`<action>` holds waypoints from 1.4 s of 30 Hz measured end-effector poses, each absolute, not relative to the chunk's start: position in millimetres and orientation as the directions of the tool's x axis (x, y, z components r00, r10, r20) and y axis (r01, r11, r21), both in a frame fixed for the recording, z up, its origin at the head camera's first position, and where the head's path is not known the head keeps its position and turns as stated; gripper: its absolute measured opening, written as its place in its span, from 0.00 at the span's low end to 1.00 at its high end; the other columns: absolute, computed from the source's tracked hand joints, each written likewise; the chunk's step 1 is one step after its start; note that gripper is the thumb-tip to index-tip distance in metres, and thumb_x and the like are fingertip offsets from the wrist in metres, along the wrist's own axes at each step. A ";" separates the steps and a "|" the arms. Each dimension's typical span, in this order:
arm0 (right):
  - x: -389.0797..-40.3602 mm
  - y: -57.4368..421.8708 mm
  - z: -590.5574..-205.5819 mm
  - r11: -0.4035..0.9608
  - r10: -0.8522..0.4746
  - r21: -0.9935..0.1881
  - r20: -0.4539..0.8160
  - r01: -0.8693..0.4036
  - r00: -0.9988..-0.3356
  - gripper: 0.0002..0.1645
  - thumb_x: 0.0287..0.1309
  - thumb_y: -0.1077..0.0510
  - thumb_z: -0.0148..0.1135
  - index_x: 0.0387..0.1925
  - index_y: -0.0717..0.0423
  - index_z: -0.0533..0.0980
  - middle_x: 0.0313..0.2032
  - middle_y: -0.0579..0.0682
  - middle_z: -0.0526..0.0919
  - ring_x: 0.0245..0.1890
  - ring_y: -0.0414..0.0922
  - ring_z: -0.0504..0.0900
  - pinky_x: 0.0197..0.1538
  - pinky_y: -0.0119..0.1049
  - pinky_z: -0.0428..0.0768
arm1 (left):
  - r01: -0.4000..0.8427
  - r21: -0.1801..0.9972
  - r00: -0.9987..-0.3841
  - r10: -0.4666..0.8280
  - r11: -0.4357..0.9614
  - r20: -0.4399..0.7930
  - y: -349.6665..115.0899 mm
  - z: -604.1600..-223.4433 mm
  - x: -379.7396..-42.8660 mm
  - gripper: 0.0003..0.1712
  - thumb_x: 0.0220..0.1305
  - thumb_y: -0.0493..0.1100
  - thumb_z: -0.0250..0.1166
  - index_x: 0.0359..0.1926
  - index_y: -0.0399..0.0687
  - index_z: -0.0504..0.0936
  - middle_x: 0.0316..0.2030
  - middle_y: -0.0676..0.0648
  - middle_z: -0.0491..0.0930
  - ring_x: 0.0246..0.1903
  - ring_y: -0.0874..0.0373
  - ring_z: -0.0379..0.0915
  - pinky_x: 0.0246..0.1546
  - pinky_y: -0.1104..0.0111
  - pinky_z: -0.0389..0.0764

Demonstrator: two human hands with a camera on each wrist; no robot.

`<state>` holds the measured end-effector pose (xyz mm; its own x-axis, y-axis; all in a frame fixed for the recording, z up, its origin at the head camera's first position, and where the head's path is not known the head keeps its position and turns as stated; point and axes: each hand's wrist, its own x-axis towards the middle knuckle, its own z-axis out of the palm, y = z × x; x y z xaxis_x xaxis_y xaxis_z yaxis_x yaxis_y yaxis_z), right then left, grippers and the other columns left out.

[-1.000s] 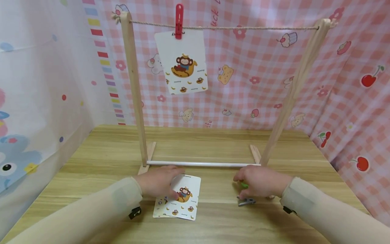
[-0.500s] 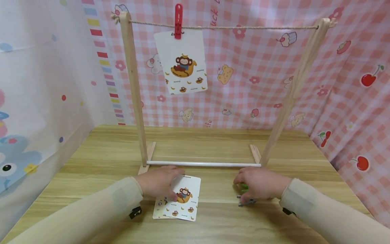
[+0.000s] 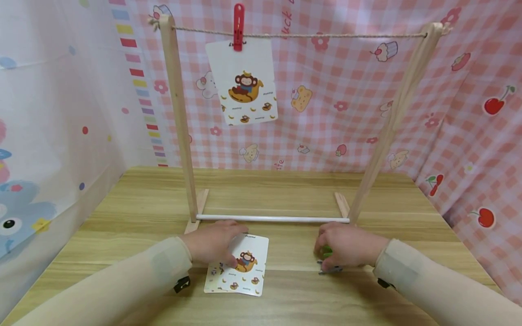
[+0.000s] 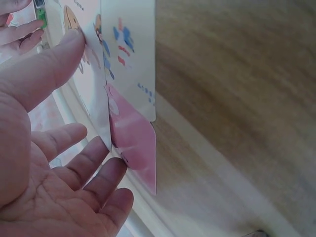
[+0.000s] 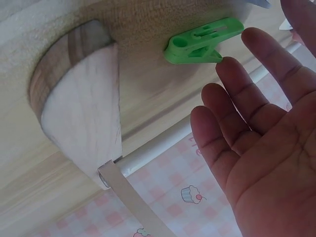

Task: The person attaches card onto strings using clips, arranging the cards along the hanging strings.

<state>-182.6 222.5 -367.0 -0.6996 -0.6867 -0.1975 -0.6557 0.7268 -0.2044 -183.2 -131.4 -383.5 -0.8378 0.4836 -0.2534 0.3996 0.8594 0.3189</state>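
My left hand (image 3: 213, 243) rests over a small stack of cards, its thumb on the top monkey card (image 3: 246, 278). In the left wrist view its fingers bend loosely near the cards' edge, and a lower card (image 4: 131, 143) with a pink end sticks out below. My right hand (image 3: 350, 246) hovers around a green clothespin (image 5: 205, 42); in the right wrist view its fingers are loosely bent, with fingertips close to the clothespin, not gripping it. A grey clip (image 3: 331, 269) lies by the right thumb, partly hidden. Another monkey card (image 3: 254, 59) hangs from a red clothespin (image 3: 239, 27).
A wooden frame stands behind the hands, with a left post (image 3: 178, 117), a right post (image 3: 393, 122) and a white bottom rod (image 3: 273, 218). A rope (image 3: 326, 35) joins the post tops. Patterned curtains (image 3: 314, 136) surround the wooden table (image 3: 293, 299).
My right hand has shifted very slightly, and more of the green clothespin shows beneath it. The left hand and the cards have hardly moved.
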 end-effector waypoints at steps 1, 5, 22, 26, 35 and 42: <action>-182.5 222.6 -367.2 0.727 -0.687 -0.208 -0.201 -0.655 -0.698 0.16 0.52 0.43 0.82 0.40 0.42 0.88 0.39 0.36 0.79 0.42 0.34 0.76 0.47 0.35 0.82 | 0.399 0.319 -0.839 0.483 0.859 -0.251 -131.5 -383.7 -183.2 0.55 0.51 0.54 0.83 0.78 0.56 0.67 0.79 0.42 0.64 0.77 0.42 0.62 0.77 0.46 0.67; -181.5 222.5 -367.4 0.714 -0.700 -0.218 -0.204 -0.666 -0.684 0.18 0.51 0.38 0.81 0.40 0.39 0.88 0.41 0.34 0.80 0.45 0.35 0.77 0.47 0.35 0.82 | 0.402 0.330 -0.841 0.487 0.854 -0.237 -132.1 -385.3 -184.3 0.54 0.52 0.54 0.83 0.78 0.57 0.68 0.78 0.43 0.65 0.76 0.42 0.64 0.76 0.46 0.68; -179.6 218.2 -371.1 0.609 -0.793 -0.173 -0.112 -0.774 -0.598 0.16 0.51 0.39 0.81 0.37 0.40 0.88 0.39 0.33 0.80 0.44 0.35 0.75 0.48 0.34 0.79 | 0.437 0.367 -0.842 0.517 0.821 -0.156 -131.5 -384.2 -187.9 0.45 0.58 0.47 0.81 0.74 0.51 0.73 0.69 0.42 0.74 0.63 0.45 0.77 0.66 0.51 0.79; -179.0 216.7 -372.5 0.594 -0.804 -0.158 -0.102 -0.789 -0.585 0.15 0.51 0.40 0.82 0.37 0.40 0.88 0.37 0.32 0.79 0.41 0.33 0.75 0.47 0.34 0.78 | 0.381 0.422 -0.858 0.484 0.823 -0.169 -131.2 -384.1 -188.3 0.45 0.58 0.45 0.81 0.74 0.51 0.73 0.69 0.42 0.73 0.56 0.50 0.78 0.52 0.61 0.85; -178.9 214.7 -374.5 0.596 -0.803 -0.151 -0.095 -0.789 -0.589 0.12 0.53 0.43 0.81 0.34 0.41 0.86 0.33 0.32 0.77 0.35 0.30 0.71 0.42 0.32 0.76 | 0.302 0.491 -0.888 0.429 0.817 -0.167 -132.4 -383.6 -191.3 0.41 0.61 0.45 0.79 0.73 0.51 0.74 0.67 0.44 0.76 0.57 0.56 0.77 0.62 0.59 0.82; -179.2 213.5 -375.2 0.636 -0.770 -0.202 -0.110 -0.744 -0.628 0.11 0.55 0.45 0.80 0.35 0.43 0.86 0.32 0.33 0.77 0.35 0.30 0.72 0.42 0.31 0.78 | 0.269 0.563 -0.899 0.414 0.781 -0.144 -134.1 -384.3 -197.0 0.34 0.61 0.43 0.79 0.67 0.49 0.79 0.58 0.48 0.82 0.54 0.57 0.79 0.63 0.56 0.80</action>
